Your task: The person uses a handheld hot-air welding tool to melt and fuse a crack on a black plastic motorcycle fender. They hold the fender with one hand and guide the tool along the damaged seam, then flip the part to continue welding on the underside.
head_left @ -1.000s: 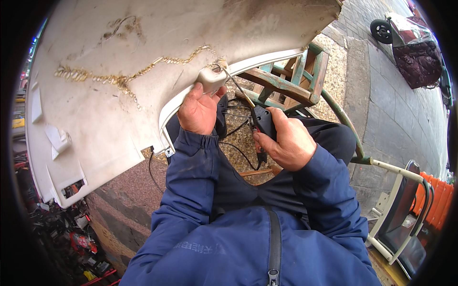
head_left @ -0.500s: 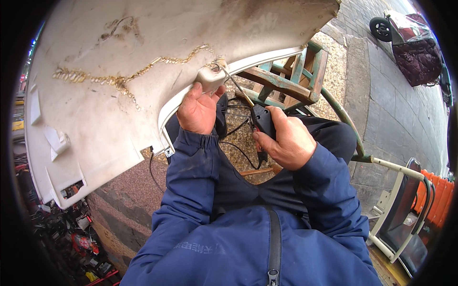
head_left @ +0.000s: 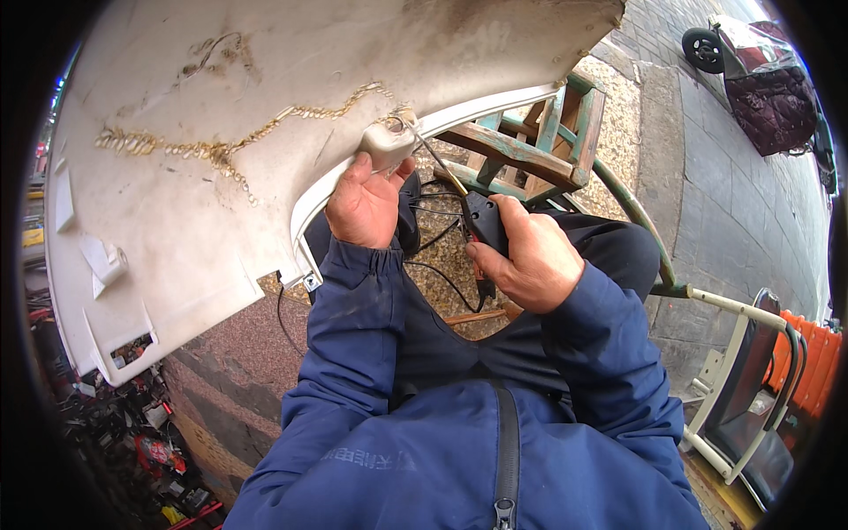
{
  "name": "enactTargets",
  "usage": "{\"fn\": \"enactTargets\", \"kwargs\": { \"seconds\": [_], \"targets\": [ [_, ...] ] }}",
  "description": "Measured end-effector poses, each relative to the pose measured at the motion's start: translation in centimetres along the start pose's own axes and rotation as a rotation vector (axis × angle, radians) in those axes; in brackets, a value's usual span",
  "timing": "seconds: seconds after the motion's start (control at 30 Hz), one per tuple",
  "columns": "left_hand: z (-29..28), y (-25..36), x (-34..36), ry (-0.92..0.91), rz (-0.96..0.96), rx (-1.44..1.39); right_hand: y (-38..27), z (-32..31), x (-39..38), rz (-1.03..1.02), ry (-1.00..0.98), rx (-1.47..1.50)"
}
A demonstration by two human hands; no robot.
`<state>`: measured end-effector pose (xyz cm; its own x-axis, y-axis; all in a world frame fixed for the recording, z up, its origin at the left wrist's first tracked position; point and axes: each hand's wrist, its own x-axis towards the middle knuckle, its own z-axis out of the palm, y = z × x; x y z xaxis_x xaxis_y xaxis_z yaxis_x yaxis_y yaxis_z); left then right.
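Observation:
A large white plastic panel [head_left: 221, 238], with yellowish melted seams across its face, fills the upper left. My left hand [head_left: 364, 208] supports its curved edge, thumb and fingers around a raised plastic boss [head_left: 387, 146]. In my right hand [head_left: 534, 258] is a soldering iron [head_left: 486, 223] with a black handle and a thin metal shaft. Its tip meets the top of the boss, by a small browned opening; the exact contact is too small to tell. Black cable [head_left: 446, 274] hangs below the handle.
A worn wooden stool [head_left: 521, 150] lies just beyond my knees. Parts and scraps [head_left: 150, 442] are heaped at lower left. To the right are a metal-framed seat [head_left: 742, 406], an orange ribbed object [head_left: 808, 353] and a wheeled thing with a quilted maroon cover [head_left: 768, 106].
Almost nothing differs. The whole view has shifted very slightly; both hands keep their places, with the iron's tip still at the boss.

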<state>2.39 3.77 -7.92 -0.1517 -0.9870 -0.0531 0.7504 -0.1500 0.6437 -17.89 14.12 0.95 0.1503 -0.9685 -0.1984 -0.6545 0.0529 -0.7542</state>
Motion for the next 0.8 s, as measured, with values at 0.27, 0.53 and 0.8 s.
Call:
{"fn": "enactTargets", "kwargs": {
  "seconds": [0.27, 0.53, 0.8],
  "targets": [
    [-0.11, -0.11, 0.01, 0.008, 0.004, 0.0, -0.08, -0.04, 0.0, 0.006, -0.003, -0.001],
    [0.1, 0.0, -0.06, 0.015, 0.008, 0.006, -0.09, -0.05, -0.02, 0.02, -0.002, 0.015],
    [0.21, 0.01, -0.15, 0.005, 0.015, 0.004, -0.29, -0.17, -0.13, -0.001, 0.03, 0.013]
  ]
}}
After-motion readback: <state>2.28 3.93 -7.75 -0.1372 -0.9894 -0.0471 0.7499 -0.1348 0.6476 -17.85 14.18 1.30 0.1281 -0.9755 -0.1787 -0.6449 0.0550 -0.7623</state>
